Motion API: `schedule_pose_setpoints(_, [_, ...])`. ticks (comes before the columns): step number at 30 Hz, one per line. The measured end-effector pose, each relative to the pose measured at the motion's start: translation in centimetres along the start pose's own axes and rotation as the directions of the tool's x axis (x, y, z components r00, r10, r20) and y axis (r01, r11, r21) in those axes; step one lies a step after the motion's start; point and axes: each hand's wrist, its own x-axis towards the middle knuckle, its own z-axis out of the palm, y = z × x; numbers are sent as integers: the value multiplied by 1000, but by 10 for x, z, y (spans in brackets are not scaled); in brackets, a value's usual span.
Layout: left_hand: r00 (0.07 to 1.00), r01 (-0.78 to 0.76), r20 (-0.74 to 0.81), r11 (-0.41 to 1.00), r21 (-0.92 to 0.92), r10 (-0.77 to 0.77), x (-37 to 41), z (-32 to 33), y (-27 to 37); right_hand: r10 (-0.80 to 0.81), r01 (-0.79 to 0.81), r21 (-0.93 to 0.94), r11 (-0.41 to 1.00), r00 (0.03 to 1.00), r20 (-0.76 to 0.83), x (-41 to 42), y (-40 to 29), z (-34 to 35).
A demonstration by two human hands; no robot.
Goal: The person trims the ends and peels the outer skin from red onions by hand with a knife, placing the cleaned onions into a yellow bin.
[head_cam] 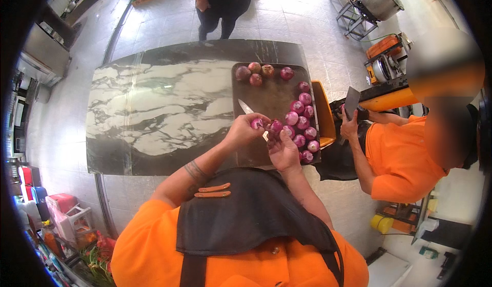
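Note:
My left hand (246, 128) has its fingers closed around a peeled red onion (256, 123), above the left side of a dark tray (261, 98). Close beside it, my right hand (286, 152) holds another red onion (275, 126) at its fingertips, with dark loose skin (273, 143) about the fingers. The fingertips of both hands nearly meet at this second onion. A knife (245, 106) points away from me, its blade partly covered by my left hand; its handle is hidden. Several shiny peeled onions (303, 123) line the tray's right side. Duller onions (255, 68) sit at its far end.
The tray rests on a marble-patterned table (173, 102). An orange crate (324, 114) stands against the table's right edge. Right of it, a co-worker in an orange shirt (399, 156) holds a cleaver (351, 101). Another person (225, 2) stands beyond the far edge.

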Motion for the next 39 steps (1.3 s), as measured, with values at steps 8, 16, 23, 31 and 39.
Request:
schedule_pose_setpoints(8, [997, -77, 21, 984, 160, 75, -9, 4, 8, -19, 19, -71, 997, 1000, 3, -1, -12, 9])
schedule_pose_setpoints(16, [996, 15, 82, 969, 246, -36, -10, 10, 11, -255, 208, -270, 940, 955, -150, 10, -4, 8])
schedule_pose_setpoints(23, [972, 230, 78, 959, -168, -220, 12, 12, 3, -25, 21, -22, 1000, 975, -220, -12, -42, -18])
schedule_pose_setpoints(31, [828, 251, 559, 854, -455, 54, 151, 121, 8, -105, 80, -131, 988, 973, -204, -71, -78, -62])
schedule_pose_setpoints(39, [944, -328, 243, 704, 629, 223, 238, 117, 22, -288, 244, -195, 950, 927, -240, -111, -111, -96])
